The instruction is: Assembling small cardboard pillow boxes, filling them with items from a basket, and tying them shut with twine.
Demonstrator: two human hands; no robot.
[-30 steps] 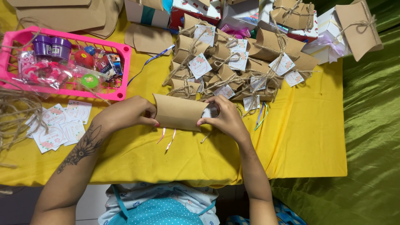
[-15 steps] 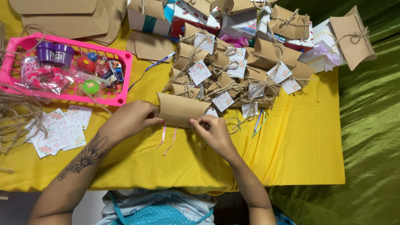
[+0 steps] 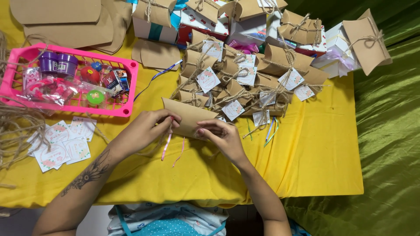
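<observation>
While both grips pinched on it, smooth curved kraft pillow box (image 3: 189, 117), yellow cloth (image 3: 306, 153) beneath.

Lower edge of the box (image 3: 189, 117) is hidden behind the left hand (image 3: 144, 131) and right hand (image 3: 221, 136); the fingertips pinch something there too small to tell. Twine (image 3: 17, 126) left of the box runs off the frame's left edge. Flat card sheets (image 3: 57, 13) far above-left of the box are cut by the top edge.

both hands (image 3: 183, 129) pinch kraft pillow box (image 3: 189, 116), pink ribbon (image 3: 166, 146) dangling
</observation>
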